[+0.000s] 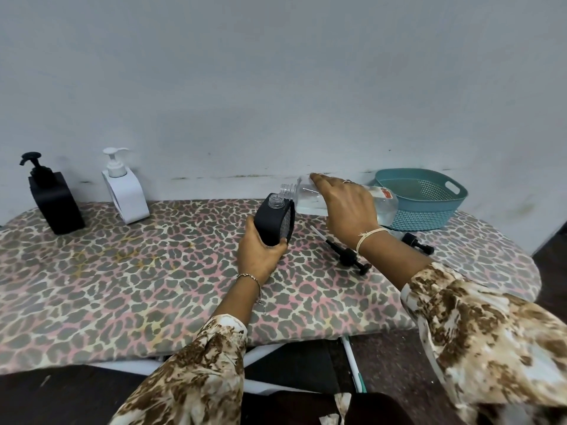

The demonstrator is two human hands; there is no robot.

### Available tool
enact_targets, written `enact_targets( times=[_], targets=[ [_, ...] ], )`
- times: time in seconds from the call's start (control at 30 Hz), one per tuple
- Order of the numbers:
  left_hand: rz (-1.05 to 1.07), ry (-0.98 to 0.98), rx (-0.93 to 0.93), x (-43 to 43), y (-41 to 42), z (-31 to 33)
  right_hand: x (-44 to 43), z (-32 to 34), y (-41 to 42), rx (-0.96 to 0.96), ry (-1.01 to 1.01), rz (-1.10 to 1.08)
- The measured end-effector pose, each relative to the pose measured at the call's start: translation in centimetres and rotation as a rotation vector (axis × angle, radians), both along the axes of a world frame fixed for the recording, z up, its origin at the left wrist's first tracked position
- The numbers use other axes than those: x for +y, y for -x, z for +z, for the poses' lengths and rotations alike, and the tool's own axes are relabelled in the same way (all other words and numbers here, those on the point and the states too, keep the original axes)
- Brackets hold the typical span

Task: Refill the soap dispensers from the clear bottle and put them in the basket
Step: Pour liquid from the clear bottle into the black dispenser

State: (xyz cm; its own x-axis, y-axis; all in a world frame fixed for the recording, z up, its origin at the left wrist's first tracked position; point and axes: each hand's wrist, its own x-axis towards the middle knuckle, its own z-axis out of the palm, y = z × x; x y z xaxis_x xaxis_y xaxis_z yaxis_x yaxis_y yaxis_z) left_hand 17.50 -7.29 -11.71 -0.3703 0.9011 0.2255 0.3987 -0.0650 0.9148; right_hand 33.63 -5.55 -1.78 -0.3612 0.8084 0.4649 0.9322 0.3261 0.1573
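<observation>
The open black dispenser [274, 223] stands tilted a little past the middle of the ironing board [122, 286], towards its right end. Its threaded neck is bare and leans to the right. The left hand [260, 256] wraps its fingers and thumb round the lower body and steadies it against the cover.

The clear bottle [308, 199] lies almost level in the air, its uncapped mouth just beside and slightly above the dispenser's neck. The right hand [346, 210] grips the bottle from above, fingers curled over the barrel. Liquid sits along the bottle's lower side; whether any is flowing yet is too fine to tell.

This looks like the pouring step for this dispenser, at its start or early in it. The next move calls for tipping the bottle slowly with the two openings lined up, since the neck is narrow and a spill would soak the cover.

A black pump head [348, 256] with its tube lies just right of the dispenser, and would need screwing back on. A second black pump part [418, 242] lies near the teal basket [429, 217], which sits at the far right corner with nothing visible in it.

At the far left edge stand a black dispenser [52, 194] and a white dispenser [125, 188], pumps on.
</observation>
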Motion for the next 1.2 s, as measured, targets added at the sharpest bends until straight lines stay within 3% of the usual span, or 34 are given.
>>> enact_targets(
  times=[1.2],
  targets=[
    [-0.043, -0.003, -0.053, -0.07, 0.33, 0.08, -0.03, 0.59, 0.44, -0.016, -0.013, -0.001]
  ],
)
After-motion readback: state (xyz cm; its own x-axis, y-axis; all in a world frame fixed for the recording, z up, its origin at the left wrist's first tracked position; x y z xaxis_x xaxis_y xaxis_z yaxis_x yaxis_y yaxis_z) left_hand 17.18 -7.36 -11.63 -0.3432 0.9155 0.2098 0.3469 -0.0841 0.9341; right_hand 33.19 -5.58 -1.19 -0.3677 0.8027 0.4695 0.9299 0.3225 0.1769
